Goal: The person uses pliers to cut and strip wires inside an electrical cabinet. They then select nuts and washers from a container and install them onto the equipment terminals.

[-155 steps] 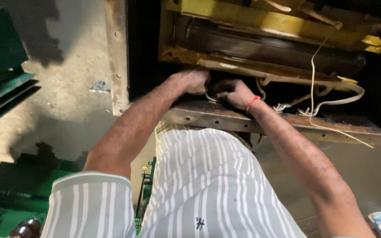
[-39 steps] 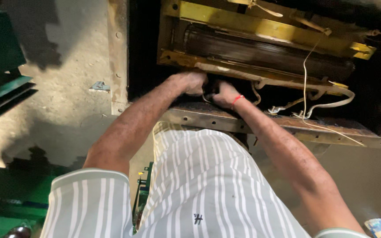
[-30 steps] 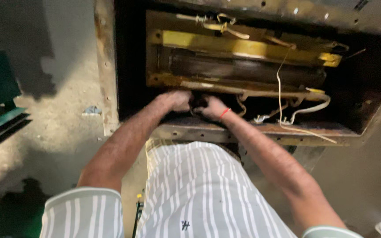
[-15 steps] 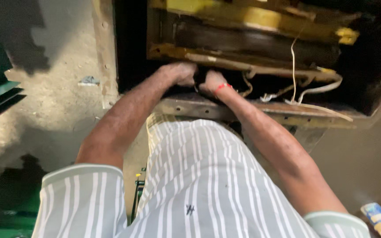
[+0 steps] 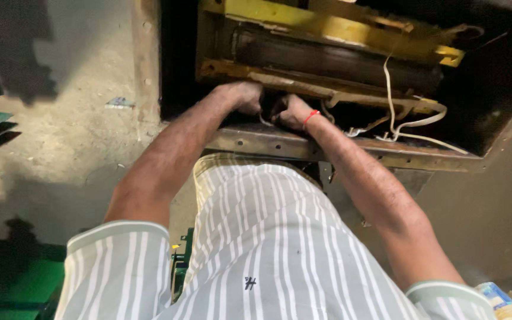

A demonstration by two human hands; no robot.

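White wires point(image 5: 399, 121) trail right of both hands point(image 5: 268, 105), fingers seemingly hidden.

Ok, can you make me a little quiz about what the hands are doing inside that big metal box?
1. True or false: both hands reach into the open metal housing.
2. Which wrist wears the red band? A) left B) right C) neither
3. Fill in: the loose white wires lie to the ____ of the hands in the picture.

Key:
1. True. The left hand and right hand sit close together, low in the opening, under the dark roller in its yellow frame.
2. B, the right.
3. Right.
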